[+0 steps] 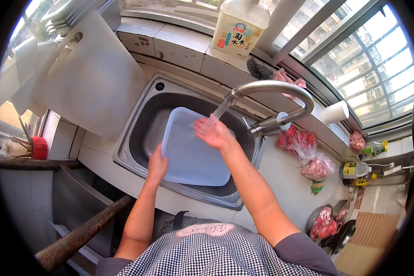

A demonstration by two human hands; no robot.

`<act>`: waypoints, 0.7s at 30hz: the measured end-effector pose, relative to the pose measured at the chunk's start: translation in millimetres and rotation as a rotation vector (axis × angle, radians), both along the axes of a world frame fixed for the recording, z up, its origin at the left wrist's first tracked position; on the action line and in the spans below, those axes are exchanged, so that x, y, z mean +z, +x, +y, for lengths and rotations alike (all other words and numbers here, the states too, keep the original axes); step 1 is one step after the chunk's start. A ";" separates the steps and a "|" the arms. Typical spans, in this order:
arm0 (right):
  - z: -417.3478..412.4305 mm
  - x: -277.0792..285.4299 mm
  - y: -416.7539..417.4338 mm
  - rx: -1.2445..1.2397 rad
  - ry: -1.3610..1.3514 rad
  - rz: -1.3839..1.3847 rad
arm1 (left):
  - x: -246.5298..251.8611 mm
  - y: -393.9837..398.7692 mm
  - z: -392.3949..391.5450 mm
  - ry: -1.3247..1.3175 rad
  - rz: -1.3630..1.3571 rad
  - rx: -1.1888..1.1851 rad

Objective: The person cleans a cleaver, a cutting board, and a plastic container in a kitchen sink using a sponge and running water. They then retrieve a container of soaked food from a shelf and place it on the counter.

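My left hand (157, 165) grips the left rim of a pale translucent plastic tray (196, 162), which lies tilted over the stainless steel sink (148, 117). Above the tray's far right part, my right hand (212, 132) is held palm up with the fingers spread and holds nothing. Water (222, 108) runs from the curved metal faucet (279, 86) onto that palm and splashes off the fingers toward the tray. Part of the tray's right side is hidden behind my right forearm.
A large jug of dish soap (239, 31) and a dark scouring pad (258, 69) sit on the tiled ledge. Bagged raw meat (315, 167) lies right of the sink, near a metal bowl of meat (322, 222). A large white board (93, 79) leans at left; a rusty pipe (86, 231) crosses lower left.
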State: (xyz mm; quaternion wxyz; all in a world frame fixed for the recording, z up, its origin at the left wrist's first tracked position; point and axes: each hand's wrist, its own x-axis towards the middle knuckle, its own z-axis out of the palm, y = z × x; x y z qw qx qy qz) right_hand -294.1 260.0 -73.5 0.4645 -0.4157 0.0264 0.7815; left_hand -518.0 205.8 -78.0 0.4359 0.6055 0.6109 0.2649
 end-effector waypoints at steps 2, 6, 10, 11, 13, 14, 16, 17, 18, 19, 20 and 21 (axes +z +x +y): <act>-2.5 4.7 0.4 -0.033 -0.003 0.002 | 0.8 1.1 -1.3 0.038 0.016 0.007; -5.9 10.0 1.8 -0.016 0.008 0.005 | 6.6 4.6 -4.3 0.181 0.023 0.020; -9.7 18.5 14.3 0.086 0.161 -0.162 | 17.5 2.1 -5.1 0.295 -0.005 0.007; -10.8 21.3 20.7 0.079 0.203 -0.393 | 19.2 0.1 -6.0 0.334 0.022 -0.004; -10.4 24.7 33.3 -0.001 0.281 -1.038 | 24.9 -3.4 -8.0 0.411 0.079 -0.019; -9.9 21.0 45.3 -0.047 0.337 -1.439 | 30.2 -5.0 -9.3 0.447 0.110 -0.025; -15.5 14.5 68.1 -0.129 0.465 -2.249 | 36.6 -9.1 -12.5 0.544 0.201 -0.040; -18.4 6.6 77.8 -0.047 0.413 -2.254 | 37.3 -14.1 -14.3 0.604 0.262 -0.051; -21.0 2.2 86.4 0.030 0.355 -2.259 | 38.1 -17.6 -15.6 0.666 0.319 -0.066; -23.0 -2.1 93.9 0.108 0.297 -2.262 | 40.1 -20.7 -17.6 0.713 0.348 -0.059; -26.3 -5.6 102.8 0.343 0.188 -2.082 | 42.4 -24.0 -20.1 0.760 0.377 -0.051; -28.5 -9.7 104.4 0.354 0.248 -2.161 | 44.4 -27.8 -21.3 0.808 0.407 -0.046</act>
